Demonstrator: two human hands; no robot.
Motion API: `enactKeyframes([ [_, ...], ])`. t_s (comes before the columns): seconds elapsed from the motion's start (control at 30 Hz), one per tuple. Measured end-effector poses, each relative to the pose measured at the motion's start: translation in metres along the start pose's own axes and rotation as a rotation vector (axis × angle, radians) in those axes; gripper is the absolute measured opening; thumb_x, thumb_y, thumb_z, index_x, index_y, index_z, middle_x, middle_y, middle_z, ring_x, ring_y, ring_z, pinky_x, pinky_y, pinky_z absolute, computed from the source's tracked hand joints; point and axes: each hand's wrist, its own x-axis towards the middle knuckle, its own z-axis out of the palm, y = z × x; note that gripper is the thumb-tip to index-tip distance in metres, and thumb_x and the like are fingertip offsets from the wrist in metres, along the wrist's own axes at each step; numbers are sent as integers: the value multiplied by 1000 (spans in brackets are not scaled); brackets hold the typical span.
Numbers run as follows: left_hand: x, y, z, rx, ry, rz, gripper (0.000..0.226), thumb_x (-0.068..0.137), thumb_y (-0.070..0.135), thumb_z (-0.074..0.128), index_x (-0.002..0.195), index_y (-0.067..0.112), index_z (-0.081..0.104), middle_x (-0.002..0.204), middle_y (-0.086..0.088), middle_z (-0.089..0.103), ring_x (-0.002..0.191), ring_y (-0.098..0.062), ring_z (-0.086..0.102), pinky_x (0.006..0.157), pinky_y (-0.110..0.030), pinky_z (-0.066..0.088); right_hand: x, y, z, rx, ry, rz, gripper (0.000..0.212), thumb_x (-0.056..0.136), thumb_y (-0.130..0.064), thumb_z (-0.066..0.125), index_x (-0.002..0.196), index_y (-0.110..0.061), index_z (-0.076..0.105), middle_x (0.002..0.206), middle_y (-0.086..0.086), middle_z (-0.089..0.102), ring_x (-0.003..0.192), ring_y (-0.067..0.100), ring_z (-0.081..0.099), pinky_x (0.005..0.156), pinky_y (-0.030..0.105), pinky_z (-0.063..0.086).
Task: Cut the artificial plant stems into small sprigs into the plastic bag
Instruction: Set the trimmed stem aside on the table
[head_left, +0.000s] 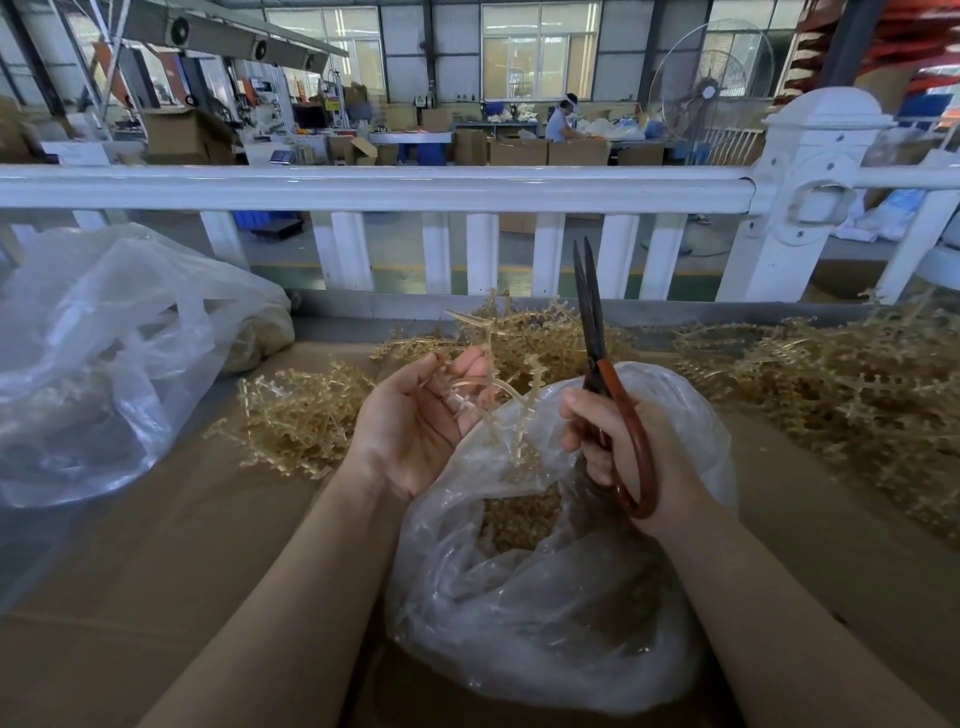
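My left hand (415, 415) is palm up and holds a pale tan artificial plant stem (498, 389) between its fingers, just above the mouth of the clear plastic bag (545, 597). Cut sprigs (519, 519) lie inside the bag. My right hand (618, 441) grips red-handled scissors (597, 364) with their dark blades pointing up and nearly closed, to the right of the stem. Loose tan stems are heaped on the table behind my hands (524, 332), at the left (296, 415) and at the right (841, 384).
A brown cardboard surface (156, 571) covers the table. A second large clear plastic bag (104, 364) sits at the left. A white fence rail (389, 187) runs across behind the table. Beyond it are boxes, a standing fan (711, 88) and a seated person (561, 122).
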Motion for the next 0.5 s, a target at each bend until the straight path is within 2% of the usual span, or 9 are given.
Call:
enactKeyframes([
  [0.07,1,1,-1,-7,17,-2,56,103,16,36,68,2,77,88,-13,75,78,-19,75,65,-31,61,0,-1,0,-5,-2,-5,22,92,-26,68,86,-5,65,63,6,64,37,10,39,34,17,31],
  [0.13,2,2,-3,-8,54,21,46,103,15,38,83,-3,76,89,-13,75,78,-20,74,67,-32,62,-1,-1,0,-12,0,-8,23,92,-27,68,86,-5,65,63,6,64,38,10,39,35,17,31],
  [0.2,5,5,-7,77,135,136,30,104,13,41,107,-5,64,90,-13,74,80,-20,73,68,-31,62,-1,-1,0,-21,6,-1,23,92,-27,68,87,-5,65,63,6,63,40,11,39,35,17,31],
  [0.23,6,7,-12,139,180,235,23,104,12,42,112,-2,59,90,-12,74,80,-20,72,67,-31,61,-1,-1,1,-25,14,5,24,93,-27,68,87,-4,65,63,7,63,40,12,39,35,17,31],
  [0.3,8,15,-20,250,275,451,10,104,8,44,105,6,53,88,-9,74,80,-21,72,67,-31,59,0,0,3,-28,48,7,24,92,-26,70,88,-3,66,63,7,63,40,12,42,35,17,33],
  [0.4,6,28,-33,464,470,704,12,104,9,45,95,16,49,86,-4,71,79,-17,72,75,-29,59,1,3,5,-96,121,-40,22,92,-24,71,84,-3,68,61,8,63,40,8,49,40,15,39],
  [0.5,4,35,-48,794,706,861,15,102,14,49,95,27,50,92,2,70,85,-9,70,83,-26,56,5,9,6,-309,212,-136,24,92,-32,71,78,-12,72,58,0,65,51,9,59,53,17,48],
])
